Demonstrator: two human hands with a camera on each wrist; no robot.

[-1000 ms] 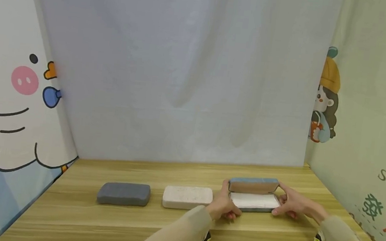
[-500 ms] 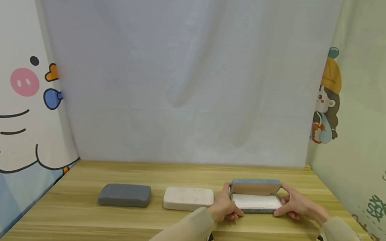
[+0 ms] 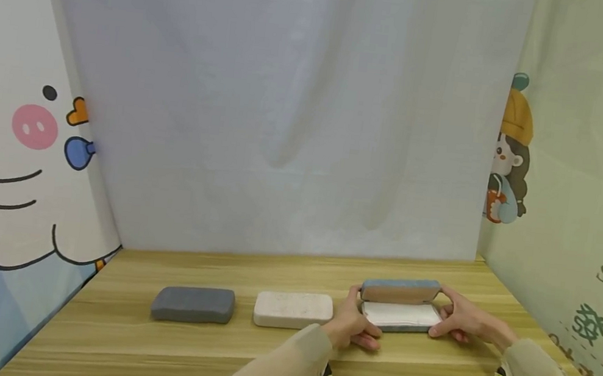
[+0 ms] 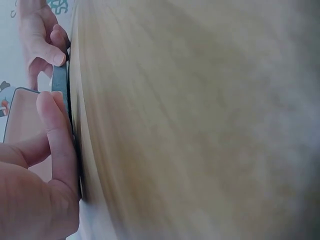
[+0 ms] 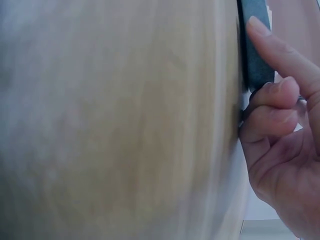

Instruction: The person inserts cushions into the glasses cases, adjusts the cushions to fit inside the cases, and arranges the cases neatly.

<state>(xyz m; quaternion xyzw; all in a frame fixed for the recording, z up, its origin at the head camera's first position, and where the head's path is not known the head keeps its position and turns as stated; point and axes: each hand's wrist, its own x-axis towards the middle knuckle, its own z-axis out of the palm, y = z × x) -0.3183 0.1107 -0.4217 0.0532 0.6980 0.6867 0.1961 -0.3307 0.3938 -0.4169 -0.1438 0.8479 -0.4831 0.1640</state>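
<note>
A blue glasses case stands with its lid raised on the right side of the table; a white cloth-like piece lies in its lower half. My left hand holds the case at its left end, thumb low at the front edge and a finger up by the lid. At the opposite end my right hand grips it, thumb on the front corner and a finger at the lid's edge. In the right wrist view the other fingers of the right hand are curled beside the case's corner.
A closed white case lies just left of my left hand, and a closed dark grey case farther left. Behind the wooden table hangs a pale curtain. A printed green sheet closes off the right side.
The blue case and both hands have shifted slightly to the right. The lower fingers of my left hand have spread a little away from the case's front. The lid stays raised.
</note>
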